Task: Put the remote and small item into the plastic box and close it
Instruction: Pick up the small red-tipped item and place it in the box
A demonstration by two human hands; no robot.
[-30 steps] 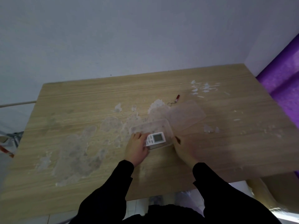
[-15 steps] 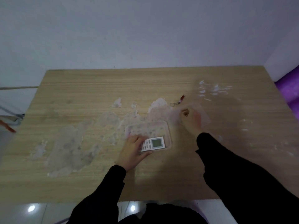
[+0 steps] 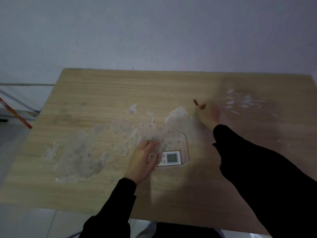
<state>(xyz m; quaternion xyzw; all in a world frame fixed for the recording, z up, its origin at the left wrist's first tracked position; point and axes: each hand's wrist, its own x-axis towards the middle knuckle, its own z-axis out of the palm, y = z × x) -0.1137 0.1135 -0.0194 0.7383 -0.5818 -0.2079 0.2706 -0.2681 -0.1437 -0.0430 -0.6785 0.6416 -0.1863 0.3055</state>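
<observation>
Reached right hand [image 3: 208,115] farther out; fingers blurred, apparently pinching red small item [image 3: 195,102]. Light, slippery; best pinched mid-body. Left hand [image 3: 142,160] flat on remote [image 3: 169,158].

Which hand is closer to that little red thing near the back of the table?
The right hand. Its fingertips are at the little red item, though blur hides any grip. The left hand is far nearer the person, on the remote in the plastic box.
</observation>
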